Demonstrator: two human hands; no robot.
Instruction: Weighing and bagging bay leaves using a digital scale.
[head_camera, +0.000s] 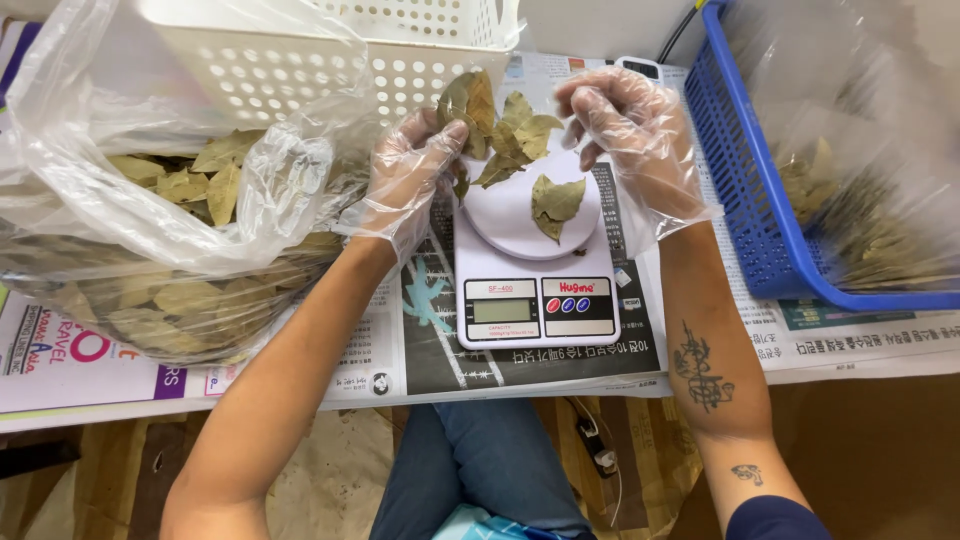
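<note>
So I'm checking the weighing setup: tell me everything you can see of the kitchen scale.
The kitchen scale is white, plastic-looking, with a round platform above a flat front panel holding a small grey display and three coloured buttons. It sits flat on newspaper, between the gloved hands. One dried leaf lies on the platform; the display's reading is too small to tell.

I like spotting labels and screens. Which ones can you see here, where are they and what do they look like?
Grey rectangular screen: front left of the white kitchen scale, blank.
Dark label panel with round buttons: beside the screen.
Printed newspaper sheets: spread under everything.
Clear plastic bag of dried leaves: left.
</note>
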